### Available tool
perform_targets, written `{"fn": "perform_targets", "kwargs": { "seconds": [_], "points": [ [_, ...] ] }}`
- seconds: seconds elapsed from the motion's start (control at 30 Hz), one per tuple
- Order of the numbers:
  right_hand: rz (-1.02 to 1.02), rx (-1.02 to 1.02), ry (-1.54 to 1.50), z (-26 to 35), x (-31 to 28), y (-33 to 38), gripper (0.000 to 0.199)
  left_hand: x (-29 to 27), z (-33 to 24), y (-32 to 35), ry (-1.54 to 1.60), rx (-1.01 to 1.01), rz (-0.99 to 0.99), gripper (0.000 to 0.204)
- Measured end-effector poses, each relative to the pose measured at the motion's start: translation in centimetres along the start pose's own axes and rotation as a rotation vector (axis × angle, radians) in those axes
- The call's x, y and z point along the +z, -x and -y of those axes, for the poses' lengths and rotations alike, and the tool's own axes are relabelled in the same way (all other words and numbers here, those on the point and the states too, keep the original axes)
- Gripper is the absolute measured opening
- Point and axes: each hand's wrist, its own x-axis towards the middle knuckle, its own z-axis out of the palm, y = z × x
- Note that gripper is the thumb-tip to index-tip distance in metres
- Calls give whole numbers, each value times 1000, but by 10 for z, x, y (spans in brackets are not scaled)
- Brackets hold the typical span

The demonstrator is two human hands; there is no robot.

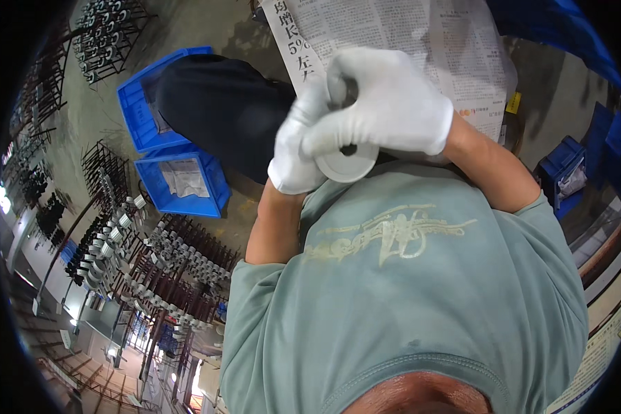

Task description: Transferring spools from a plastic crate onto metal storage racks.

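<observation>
Both my hands wear white gloves and meet in front of my chest. Between them is a pale grey round part [354, 170], with a flat flange-like rim and a dark hole in its middle. My left hand [298, 141] is closed on the part from the left side, its fingers partly hidden behind my right hand. My right hand [386, 103] lies over the top, closed, with thumb and fingers curled round toward the part. The far end of the part is covered by the gloves.
Newspaper sheets [393, 34] lie just beyond my hands. Blue bins [216, 181] stand at the left, with paper inside. Racks hung with several pale parts [103, 248] fill the lower left. Another blue bin [562, 159] is at the right.
</observation>
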Motion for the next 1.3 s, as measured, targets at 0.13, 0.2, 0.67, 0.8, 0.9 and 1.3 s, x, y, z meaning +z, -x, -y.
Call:
{"fn": "perform_targets", "kwargs": {
  "seconds": [0.13, 0.2, 0.67, 0.8, 0.9, 1.3],
  "points": [
    [-235, 20, -785, -32, 0, 6, 44, -25, -20, -15, 347, -220, 133, 62],
    [-244, -2, -762, -35, 5, 9, 47, -33, -21, -16, 396, -193, 168, 64],
    [-343, -227, -183, -20, 20, 18, 63, -15, -20, -14, 315, 3, 41, 74],
    [-288, -117, -167, -14, 16, 19, 61, -23, -18, -15, 319, -42, 138, 76],
    [-185, -56, -361, -24, 9, 14, 61, -32, -16, -14, 268, -109, 139, 76],
    [-274, -299, -85, -22, 20, 16, 76, 18, -37, -9, -246, 144, -68, 63]
  ]
}}
